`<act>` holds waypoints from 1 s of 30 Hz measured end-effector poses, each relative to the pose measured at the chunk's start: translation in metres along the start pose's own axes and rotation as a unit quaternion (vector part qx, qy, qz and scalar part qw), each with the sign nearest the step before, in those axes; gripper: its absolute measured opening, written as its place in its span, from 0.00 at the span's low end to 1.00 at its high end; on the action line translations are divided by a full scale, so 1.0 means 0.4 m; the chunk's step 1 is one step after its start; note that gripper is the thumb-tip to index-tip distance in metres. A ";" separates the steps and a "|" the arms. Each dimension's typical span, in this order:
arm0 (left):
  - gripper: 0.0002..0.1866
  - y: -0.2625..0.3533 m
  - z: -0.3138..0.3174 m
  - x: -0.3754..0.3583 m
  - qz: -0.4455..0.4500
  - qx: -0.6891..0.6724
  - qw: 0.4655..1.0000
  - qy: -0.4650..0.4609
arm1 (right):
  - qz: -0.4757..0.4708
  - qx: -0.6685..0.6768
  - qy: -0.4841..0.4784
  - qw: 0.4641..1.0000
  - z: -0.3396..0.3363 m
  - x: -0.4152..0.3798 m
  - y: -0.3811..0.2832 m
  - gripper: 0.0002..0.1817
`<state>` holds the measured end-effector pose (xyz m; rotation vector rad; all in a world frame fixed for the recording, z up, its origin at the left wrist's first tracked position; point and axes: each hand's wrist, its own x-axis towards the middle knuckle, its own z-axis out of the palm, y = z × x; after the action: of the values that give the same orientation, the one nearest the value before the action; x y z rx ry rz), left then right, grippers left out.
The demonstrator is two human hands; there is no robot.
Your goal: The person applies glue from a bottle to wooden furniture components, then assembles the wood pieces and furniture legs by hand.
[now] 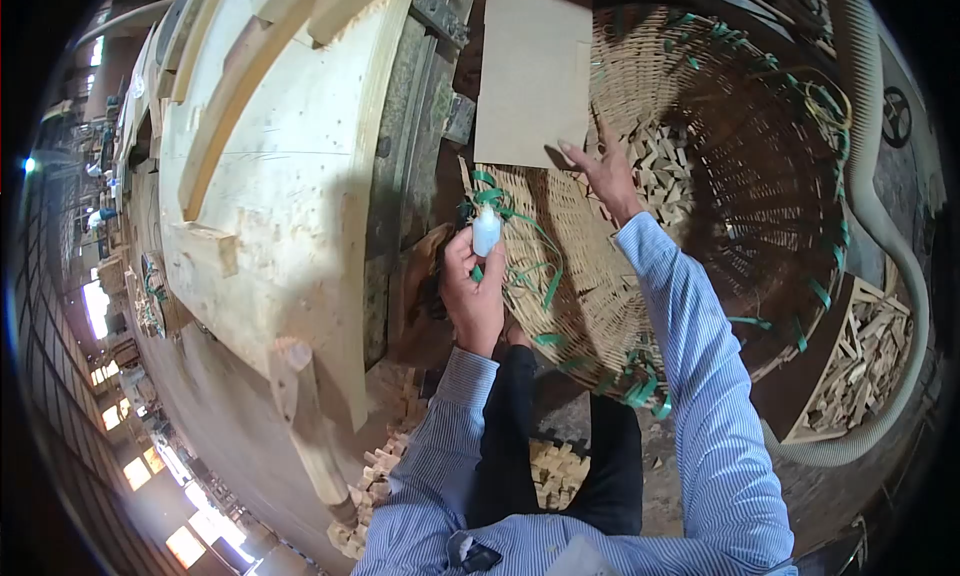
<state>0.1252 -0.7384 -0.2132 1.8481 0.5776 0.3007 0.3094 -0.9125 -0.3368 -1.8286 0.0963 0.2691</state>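
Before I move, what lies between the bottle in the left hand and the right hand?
The basket's woven side, with green strips near the bottle, lies between it and the right hand in the head view.

Head-worn view, downward over both hands (540,226)

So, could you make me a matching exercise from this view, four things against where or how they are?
1. Small bottle
2. Long curved wood piece
3. Woven basket
4. Ribbed hose

A. Has green strips around it
B. Runs down the picture's right side
C. Held in the left hand
D. Lies on the pale tabletop

Right pairs: 1-C, 2-D, 3-A, 4-B.
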 end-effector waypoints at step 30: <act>0.13 -0.148 0.021 0.216 0.098 0.344 0.934 0.022 | 0.011 -0.078 0.019 0.997 0.078 0.114 0.006 0.49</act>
<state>0.1883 -0.6846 -0.2778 2.5934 0.5716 0.2938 0.3488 -0.8799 -0.3574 -1.9898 0.1247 0.2621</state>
